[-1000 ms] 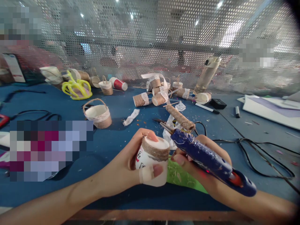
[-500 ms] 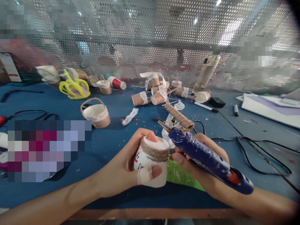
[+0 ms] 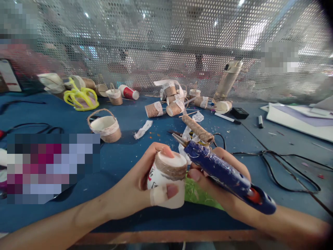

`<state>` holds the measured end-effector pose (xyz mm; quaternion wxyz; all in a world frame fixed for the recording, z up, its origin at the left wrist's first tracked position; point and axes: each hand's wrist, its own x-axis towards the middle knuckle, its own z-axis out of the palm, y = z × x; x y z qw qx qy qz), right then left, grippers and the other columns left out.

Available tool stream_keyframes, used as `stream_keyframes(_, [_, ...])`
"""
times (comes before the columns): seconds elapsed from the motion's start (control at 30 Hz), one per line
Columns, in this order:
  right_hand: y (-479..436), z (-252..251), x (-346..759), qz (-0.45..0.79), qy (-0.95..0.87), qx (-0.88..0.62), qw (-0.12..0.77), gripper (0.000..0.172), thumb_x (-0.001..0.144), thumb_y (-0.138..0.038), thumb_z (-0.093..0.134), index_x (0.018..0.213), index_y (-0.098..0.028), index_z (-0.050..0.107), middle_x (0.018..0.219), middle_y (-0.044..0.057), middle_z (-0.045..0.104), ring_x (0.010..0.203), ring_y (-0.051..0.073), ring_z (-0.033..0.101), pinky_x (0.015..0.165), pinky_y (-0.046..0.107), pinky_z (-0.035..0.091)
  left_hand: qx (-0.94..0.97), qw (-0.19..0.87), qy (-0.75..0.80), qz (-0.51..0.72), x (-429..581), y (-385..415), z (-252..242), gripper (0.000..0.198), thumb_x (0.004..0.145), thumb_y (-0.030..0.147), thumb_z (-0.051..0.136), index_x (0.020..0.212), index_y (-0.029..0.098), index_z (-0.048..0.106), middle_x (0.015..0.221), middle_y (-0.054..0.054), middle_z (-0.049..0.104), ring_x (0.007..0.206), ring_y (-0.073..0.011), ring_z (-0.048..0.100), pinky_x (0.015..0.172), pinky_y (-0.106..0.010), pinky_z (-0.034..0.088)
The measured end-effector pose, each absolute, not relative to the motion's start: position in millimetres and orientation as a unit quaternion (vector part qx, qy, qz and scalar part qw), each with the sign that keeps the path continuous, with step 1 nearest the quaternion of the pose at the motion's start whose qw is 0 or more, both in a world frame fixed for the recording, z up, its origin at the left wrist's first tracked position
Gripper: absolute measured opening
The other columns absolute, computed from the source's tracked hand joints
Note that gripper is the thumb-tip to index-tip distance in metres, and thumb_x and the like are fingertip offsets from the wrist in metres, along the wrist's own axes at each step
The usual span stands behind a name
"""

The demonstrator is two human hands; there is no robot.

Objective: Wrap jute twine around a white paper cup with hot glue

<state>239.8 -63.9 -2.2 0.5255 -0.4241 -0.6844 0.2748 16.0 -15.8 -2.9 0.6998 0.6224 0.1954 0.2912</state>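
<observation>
My left hand (image 3: pixel 145 184) is wrapped round a white paper cup (image 3: pixel 170 199), which is bottom up and slightly tilted. Twine (image 3: pixel 170 169) is wound in a band round the cup's upper part, just below its base. A strip of white tape circles my left thumb. In my right hand (image 3: pixel 231 166) is a blue hot glue gun (image 3: pixel 218 166), its metal nozzle pointing up and left, above the cup's right side and apart from it. My right fingertips are close to the cup's right edge; whether they grip the twine is unclear.
A twine-wrapped basket (image 3: pixel 106 130) stands behind my left hand. A twine roll (image 3: pixel 198 128) lies beyond the glue gun, near lace scraps (image 3: pixel 143 129). Several small baskets (image 3: pixel 153 109) line the back by a metal mesh screen. A black cable (image 3: pixel 270 173) loops at right; a green sheet (image 3: pixel 201 196) lies beneath.
The glue gun has shifted slightly left and its nozzle is a little nearer the space above the cup. The whole view has moved slightly; both holds are the same.
</observation>
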Motion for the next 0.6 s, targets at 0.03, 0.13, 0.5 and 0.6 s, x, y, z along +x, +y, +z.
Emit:
stream_keyframes(0.03, [-64.2,-1.9,240.4,0.275,-0.688,-0.423,0.522,0.028,0.074,-0.007,0.076,0.079,-0.025,0.056,0.064,-0.008,0.063,0.047,0.01,0.054,0.047,0.02,0.048,0.623,0.7,0.195,0.29,15.8,-15.8,-2.7,0.037,0.09,0.025,0.067,0.115,0.033,0.042,0.107,0.0,0.055,0.091,-0.0148,0.058,0.075,-0.025,0.049])
stream_keyframes(0.13, [-64.4,-1.1,241.3,0.274,-0.693,-0.416,0.521,0.027,0.075,-0.008,0.076,0.081,-0.025,0.057,0.066,-0.008,0.063,0.048,0.01,0.056,0.048,0.02,0.048,0.622,0.702,0.199,0.284,15.1,-15.9,-2.5,0.038,0.09,0.027,0.067,0.116,0.033,0.04,0.108,0.0,0.054,0.092,-0.016,0.059,0.076,-0.027,0.049])
stream_keyframes(0.5, [-62.8,-4.3,239.9,0.259,-0.692,-0.423,0.525,0.029,0.076,-0.005,0.075,0.086,-0.027,0.059,0.069,-0.008,0.065,0.052,0.01,0.059,0.05,0.019,0.05,0.627,0.702,0.197,0.274,16.2,-16.0,-2.7,0.038,0.09,0.029,0.066,0.116,0.035,0.039,0.112,-0.002,0.053,0.096,-0.0205,0.061,0.079,-0.034,0.05])
stream_keyframes(0.6, [-63.0,-5.1,239.8,0.263,-0.692,-0.423,0.523,0.029,0.076,-0.005,0.074,0.089,-0.028,0.06,0.069,-0.008,0.066,0.052,0.011,0.059,0.049,0.02,0.05,0.622,0.704,0.198,0.28,16.5,-15.7,-2.7,0.037,0.089,0.029,0.066,0.116,0.034,0.041,0.111,-0.002,0.053,0.096,-0.0206,0.061,0.079,-0.034,0.051])
